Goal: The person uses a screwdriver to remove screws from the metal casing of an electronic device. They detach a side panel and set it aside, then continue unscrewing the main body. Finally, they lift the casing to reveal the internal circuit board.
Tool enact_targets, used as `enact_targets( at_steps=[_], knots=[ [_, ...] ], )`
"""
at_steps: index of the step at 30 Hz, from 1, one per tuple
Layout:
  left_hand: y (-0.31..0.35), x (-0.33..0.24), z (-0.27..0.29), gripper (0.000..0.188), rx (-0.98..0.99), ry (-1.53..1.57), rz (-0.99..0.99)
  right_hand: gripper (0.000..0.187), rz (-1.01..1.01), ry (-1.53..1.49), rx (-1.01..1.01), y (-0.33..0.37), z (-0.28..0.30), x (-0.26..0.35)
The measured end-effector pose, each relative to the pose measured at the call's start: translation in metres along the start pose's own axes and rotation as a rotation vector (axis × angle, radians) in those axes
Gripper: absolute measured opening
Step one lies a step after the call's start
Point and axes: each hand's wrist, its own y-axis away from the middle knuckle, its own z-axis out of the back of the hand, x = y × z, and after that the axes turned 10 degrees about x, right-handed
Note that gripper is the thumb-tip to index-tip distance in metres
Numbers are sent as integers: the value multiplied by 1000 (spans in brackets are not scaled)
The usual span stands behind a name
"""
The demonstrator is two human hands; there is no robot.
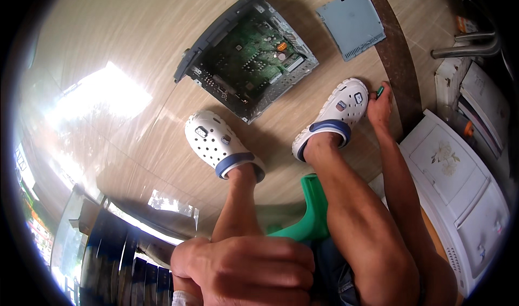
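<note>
My right hand (379, 107) reaches down to the floor beside my right white clog (338, 114) and is closed on a small green-handled tool (380, 91). My left hand (246, 271) rests as a closed fist low in the view, near my knee, with nothing seen in it. Ahead of my feet an opened electronic unit (251, 57) lies on the floor, its green circuit board exposed inside a metal chassis with a dark front panel. Its removed grey metal cover (351, 24) lies apart to the right.
My left white clog (216, 141) stands on the glossy beige tiled floor (135, 46). A green plastic stool (313, 208) is under me. A white cabinet with drawers (459, 187) stands at the right, with metal chair legs (467, 49) behind it.
</note>
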Motion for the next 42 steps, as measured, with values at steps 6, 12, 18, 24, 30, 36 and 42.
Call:
enact_targets(
  at_steps=[6, 12, 18, 24, 30, 36, 42],
  knots=[
    [-3, 2, -6, 32, -57, -35, -8, 53, -1, -1, -19, 1, 0, -6],
    [-12, 18, 5, 16, -164, 48, -38, 53, 12, -19, -10, 0, -2, -15],
    [-1, 16, 15, 9, 48, 121, 18, 52, -53, -44, 35, -3, -1, -2],
    [-22, 4, -55, 20, -778, -144, -97, 52, -4, 69, -10, -4, 2, -8],
    [-56, -17, -82, 17, -1073, -569, 630, 51, -4, 45, 12, 2, 4, -1],
    [-6, 23, 12, 28, -22, -127, -112, 52, 9, 26, -1, -3, 4, -4],
    [11, 33, 28, 25, 106, -236, 160, 54, -16, 2, 43, 1, 7, 5]
  ],
)
